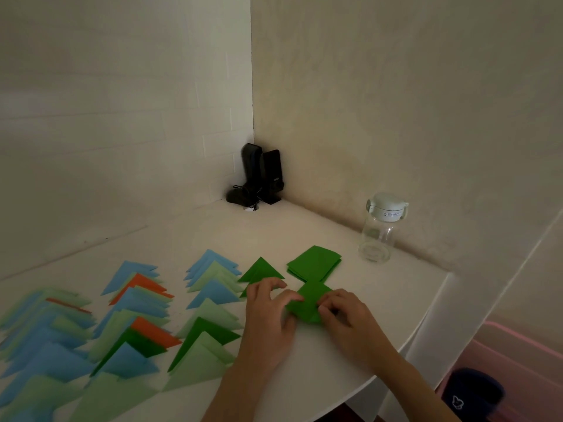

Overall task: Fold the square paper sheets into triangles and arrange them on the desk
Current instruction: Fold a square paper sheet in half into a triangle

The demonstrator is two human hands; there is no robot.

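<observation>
A dark green paper sheet [309, 303] lies on the white desk [380, 300] between my hands, partly folded. My left hand [268, 312] pinches its left edge with curled fingers. My right hand [344, 315] pinches its right side with bent fingertips. Just behind it sits a small stack of unfolded dark green squares [315, 261]. A folded dark green triangle [260, 271] lies to the left of that stack. Several rows of overlapping folded triangles in blue, light green, orange and dark green [128, 324] cover the desk's left half.
A clear bottle with a white lid [380, 228] stands by the right wall. Two black speakers with cables [260, 178] occupy the back corner. The desk's rounded edge runs at the right, with a pink bin [518, 370] below it.
</observation>
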